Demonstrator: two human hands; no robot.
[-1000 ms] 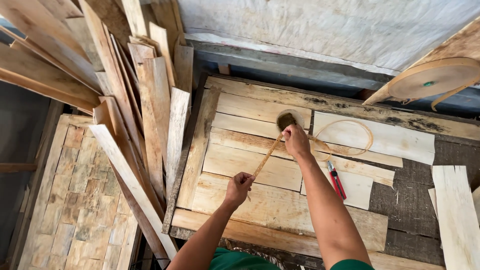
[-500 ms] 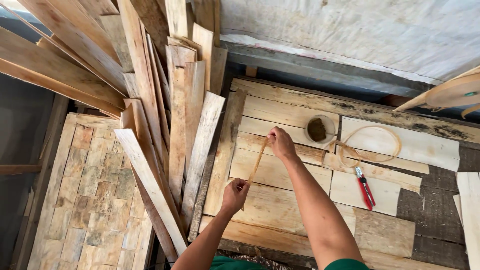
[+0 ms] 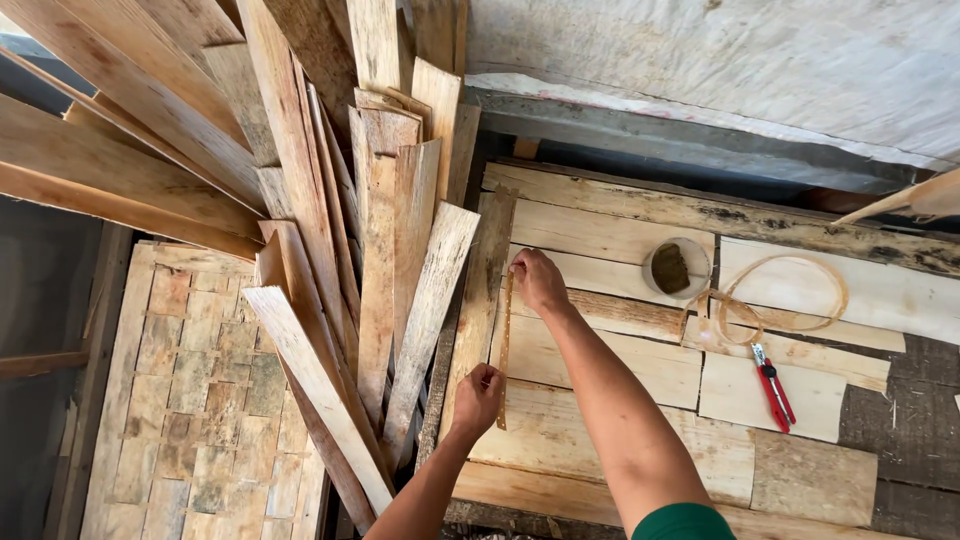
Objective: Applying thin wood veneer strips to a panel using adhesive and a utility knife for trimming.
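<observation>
Leaning planks [image 3: 400, 250] stand left of the board floor [image 3: 620, 370]; cutters [image 3: 773, 385] lie right.

My right hand [image 3: 538, 282] covers the top end of the thin strip [image 3: 505, 345], and my left hand [image 3: 478, 395] hides part of its lower stretch; I can't tell how the fingers pinch it. Both my forearms run off the bottom edge. The leaning planks [image 3: 370, 250] are cut by the top and left edges, and their feet are hidden behind each other. What's inside the small round tub [image 3: 676, 268] is too dark to make out. The red-handled cutter [image 3: 772, 385] is too small to tell blade details. The board [image 3: 925, 195] at right is cropped by the edge.
</observation>
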